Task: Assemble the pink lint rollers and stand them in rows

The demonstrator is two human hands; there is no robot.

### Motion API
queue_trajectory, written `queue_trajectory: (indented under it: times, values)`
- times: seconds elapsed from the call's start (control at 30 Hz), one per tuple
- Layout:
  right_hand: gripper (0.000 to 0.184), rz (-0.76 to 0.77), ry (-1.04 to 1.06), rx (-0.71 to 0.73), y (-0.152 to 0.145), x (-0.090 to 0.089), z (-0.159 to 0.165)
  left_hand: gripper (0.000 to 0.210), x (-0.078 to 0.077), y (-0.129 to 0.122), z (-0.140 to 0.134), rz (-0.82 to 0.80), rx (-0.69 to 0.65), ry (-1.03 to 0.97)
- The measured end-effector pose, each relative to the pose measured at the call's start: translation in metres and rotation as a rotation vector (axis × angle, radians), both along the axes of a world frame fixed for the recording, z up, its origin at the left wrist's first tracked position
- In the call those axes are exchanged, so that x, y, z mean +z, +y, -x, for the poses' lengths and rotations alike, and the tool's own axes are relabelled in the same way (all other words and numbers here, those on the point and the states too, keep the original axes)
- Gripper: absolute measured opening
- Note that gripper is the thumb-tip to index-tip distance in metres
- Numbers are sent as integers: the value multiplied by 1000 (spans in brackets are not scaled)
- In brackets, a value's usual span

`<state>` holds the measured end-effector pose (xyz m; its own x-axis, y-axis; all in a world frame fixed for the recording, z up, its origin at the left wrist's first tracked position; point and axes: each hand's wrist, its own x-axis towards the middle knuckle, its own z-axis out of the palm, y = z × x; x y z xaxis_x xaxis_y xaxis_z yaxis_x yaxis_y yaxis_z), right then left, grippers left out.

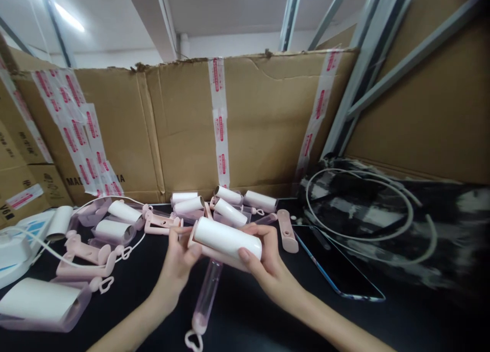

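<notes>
Between my two hands is a white lint roller (227,239), its paper roll seated on a pink plastic frame and tilted slightly down to the right. My left hand (179,257) grips the pink frame at the left end, thumb in front. My right hand (268,260) wraps the right end, with the thumb pressed on the white roll. Below them lies a clear pinkish handle tube (209,293) with a heart-shaped loop; whether its upper end joins the frame is hidden.
White rolls in translucent covers (40,301) and pink frames (86,257) lie at left, with several more rolls (260,201) behind my hands. At right are a pink flat piece (287,232), a phone (340,262) and a coiled white cable (408,214). Cardboard (187,127) walls the back.
</notes>
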<state>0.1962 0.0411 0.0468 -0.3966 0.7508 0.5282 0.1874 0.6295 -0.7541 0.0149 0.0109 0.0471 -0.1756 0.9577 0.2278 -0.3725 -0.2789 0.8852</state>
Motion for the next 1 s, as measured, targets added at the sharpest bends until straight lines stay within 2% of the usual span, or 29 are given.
queue_trajectory:
  times: [0.1,0.17,0.23,0.33,0.47,0.57,0.63,0.77,1.0]
  values:
    - [26,-46,-18,90,-2,1,2,53,13,-4,10,154,-121,36]
    - [27,5,-16,130,-6,1,6,47,17,-8,11,240,-180,87]
    - [36,97,49,174,-7,0,10,40,17,-10,10,300,-189,112]
    - [48,366,208,249,-2,2,12,36,15,-9,9,338,-168,43]
    - [39,770,323,329,6,3,12,38,11,-3,10,366,-207,-49]
    - [35,936,434,400,6,2,14,41,8,0,11,459,-253,-108]
    - [32,1008,485,405,6,2,16,42,6,1,10,521,-302,-155]
    - [28,1088,525,318,5,3,18,39,6,2,8,595,-370,-238]
    - [28,1141,575,257,5,5,15,41,8,-2,8,619,-376,-268]
